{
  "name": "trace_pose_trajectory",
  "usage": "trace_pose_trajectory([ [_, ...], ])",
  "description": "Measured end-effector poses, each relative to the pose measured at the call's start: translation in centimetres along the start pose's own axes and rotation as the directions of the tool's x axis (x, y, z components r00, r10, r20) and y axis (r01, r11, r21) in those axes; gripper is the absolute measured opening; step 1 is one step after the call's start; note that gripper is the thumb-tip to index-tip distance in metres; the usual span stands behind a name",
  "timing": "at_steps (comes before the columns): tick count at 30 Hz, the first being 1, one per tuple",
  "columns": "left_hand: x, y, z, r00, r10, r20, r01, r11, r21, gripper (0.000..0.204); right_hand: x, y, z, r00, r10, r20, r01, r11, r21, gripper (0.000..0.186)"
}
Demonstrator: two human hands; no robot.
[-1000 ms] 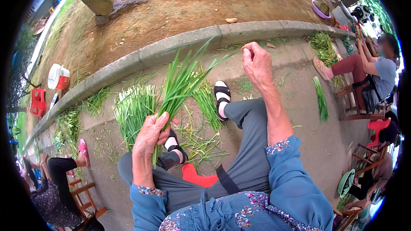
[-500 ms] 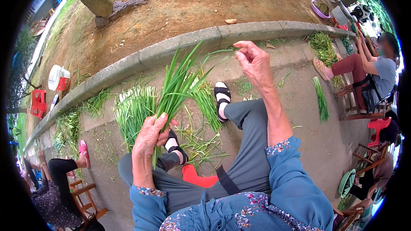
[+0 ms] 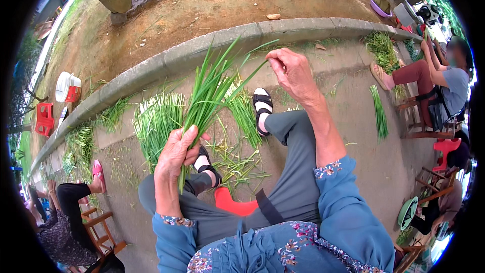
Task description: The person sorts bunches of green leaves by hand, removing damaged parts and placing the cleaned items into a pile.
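A loose bunch of long green chives (image 3: 209, 91) stands up from my left hand (image 3: 174, 154), which is closed around its lower part. The cut ends poke out below the fist. My right hand (image 3: 293, 76) is raised to the right of the bunch, thumb and forefinger pinched at the tip of one chive blade. On the ground past my left knee lies a big sheaf of chives (image 3: 157, 126) with pale ends pointing away. A smaller heap of chives (image 3: 243, 114) lies between that sheaf and my right sandal (image 3: 262, 108). Loose trimmings (image 3: 235, 164) are scattered between my feet.
A concrete kerb (image 3: 212, 50) runs across beyond my feet, with bare soil behind it. At left are a white bucket (image 3: 64, 88) and a red stool (image 3: 44, 119). A seated person (image 3: 449, 81) works at right, near a chive bundle (image 3: 379, 114). Another person (image 3: 65, 232) sits at left.
My right hand has shifted slightly left toward the bunch, and its fingertips have closed at a blade's tip. The left hand keeps its hold, almost in place.
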State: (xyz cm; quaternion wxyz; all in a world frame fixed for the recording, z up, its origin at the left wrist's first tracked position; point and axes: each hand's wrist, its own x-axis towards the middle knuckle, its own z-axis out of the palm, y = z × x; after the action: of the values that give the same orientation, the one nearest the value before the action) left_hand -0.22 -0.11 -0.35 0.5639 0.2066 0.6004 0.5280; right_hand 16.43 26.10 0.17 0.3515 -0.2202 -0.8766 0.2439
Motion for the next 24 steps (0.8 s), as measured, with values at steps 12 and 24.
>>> trace_pose_trajectory([
  [12,0.0,0.0,0.2,1.000,-0.011,0.002,0.011,1.000,-0.014,0.045,0.5,0.8,-0.4,0.934,0.208,-0.290,-0.231,0.972,-0.046,0.007],
  [24,-0.2,-0.2,-0.1,0.999,-0.003,0.033,0.004,1.000,-0.020,0.038,0.0,1.5,-0.5,0.927,0.320,-0.195,-0.337,0.940,-0.061,0.005],
])
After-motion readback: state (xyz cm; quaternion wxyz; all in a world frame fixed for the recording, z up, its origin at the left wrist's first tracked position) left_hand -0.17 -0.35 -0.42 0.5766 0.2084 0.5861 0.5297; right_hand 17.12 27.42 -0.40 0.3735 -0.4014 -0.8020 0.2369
